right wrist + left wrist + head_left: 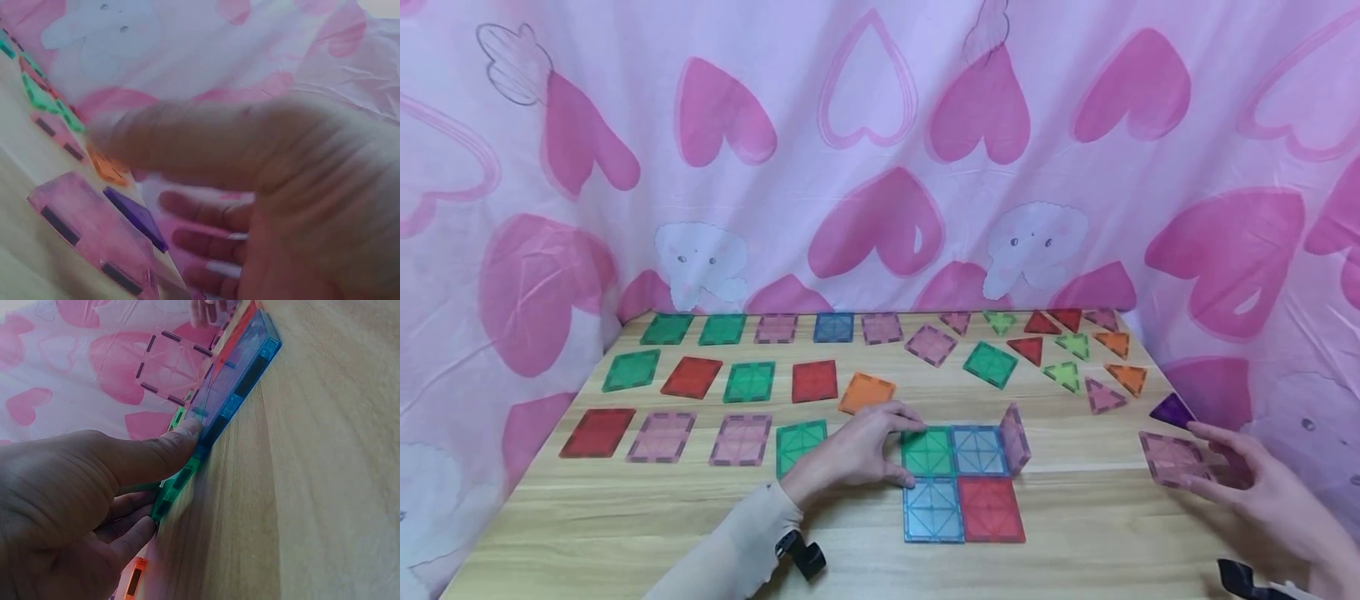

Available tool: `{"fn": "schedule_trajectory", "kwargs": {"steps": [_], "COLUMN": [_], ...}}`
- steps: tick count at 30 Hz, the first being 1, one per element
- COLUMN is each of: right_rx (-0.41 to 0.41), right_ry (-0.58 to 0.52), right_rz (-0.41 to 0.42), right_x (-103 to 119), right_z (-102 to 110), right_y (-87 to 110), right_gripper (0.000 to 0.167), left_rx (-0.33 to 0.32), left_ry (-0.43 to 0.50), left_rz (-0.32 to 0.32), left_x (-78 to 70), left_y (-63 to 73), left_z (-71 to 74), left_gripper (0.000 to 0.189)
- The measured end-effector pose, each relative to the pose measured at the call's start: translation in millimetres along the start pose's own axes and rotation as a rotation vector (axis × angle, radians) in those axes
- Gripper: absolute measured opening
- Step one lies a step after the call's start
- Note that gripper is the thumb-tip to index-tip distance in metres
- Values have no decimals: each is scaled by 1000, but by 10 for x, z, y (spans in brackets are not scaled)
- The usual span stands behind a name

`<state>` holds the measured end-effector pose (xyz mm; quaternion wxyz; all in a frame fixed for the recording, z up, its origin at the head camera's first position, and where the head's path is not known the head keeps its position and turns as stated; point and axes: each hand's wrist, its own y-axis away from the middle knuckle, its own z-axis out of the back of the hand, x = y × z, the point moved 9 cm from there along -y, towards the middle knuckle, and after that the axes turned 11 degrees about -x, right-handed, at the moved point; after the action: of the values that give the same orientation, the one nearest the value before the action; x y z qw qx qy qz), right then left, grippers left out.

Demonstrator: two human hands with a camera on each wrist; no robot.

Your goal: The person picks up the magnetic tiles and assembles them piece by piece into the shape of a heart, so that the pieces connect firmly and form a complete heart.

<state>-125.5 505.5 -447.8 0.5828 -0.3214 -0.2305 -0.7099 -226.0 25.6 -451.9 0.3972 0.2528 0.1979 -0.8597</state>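
Observation:
My left hand [857, 446] steadies a green square magnetic tile [928, 450] at its left side, thumb at the near corner and index finger at the far one. That tile lies flat in a two-by-two block with a blue tile [978, 450], a light blue tile [932, 510] and a red tile [992, 509]. A pink square tile [1016, 439] stands upright at the block's right edge. Over at the right, my right hand [1262, 483] has thumb and fingers spread beside a flat pink square tile [87, 225]. A purple triangle tile [136, 215] lies just beyond.
Rows of square tiles, among them a red one [597, 432] and an orange one [867, 392], lie on the wooden table [1097, 517] at the left and back. Several triangles, one of them green [1063, 377], lie back right. A pink heart-patterned curtain [880, 225] encloses the table.

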Motion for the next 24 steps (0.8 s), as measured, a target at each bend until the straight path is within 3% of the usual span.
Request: {"fn": "schedule_trajectory", "kwargs": {"steps": [4, 9, 17, 20, 24], "right_rx": [69, 96, 40, 63, 59], "right_ry": [81, 114, 149, 122, 112], "right_rz": [-13, 13, 102, 110, 186], "right_x": [-123, -104, 91, 120, 222], "right_z": [-86, -189, -216, -272, -368], "right_y": [-56, -93, -128, -126, -90], "right_gripper": [91, 91, 77, 79, 82], "left_rx": [0, -3, -13, -11, -8], "left_ry": [1, 2, -3, -5, -8], "left_rz": [0, -1, -21, -20, -16], "left_x": [-1, -1, -21, -24, -31], "left_y": [1, 5, 15, 17, 20], "left_z": [2, 14, 36, 36, 36], "left_gripper": [77, 77, 77, 78, 78]}}
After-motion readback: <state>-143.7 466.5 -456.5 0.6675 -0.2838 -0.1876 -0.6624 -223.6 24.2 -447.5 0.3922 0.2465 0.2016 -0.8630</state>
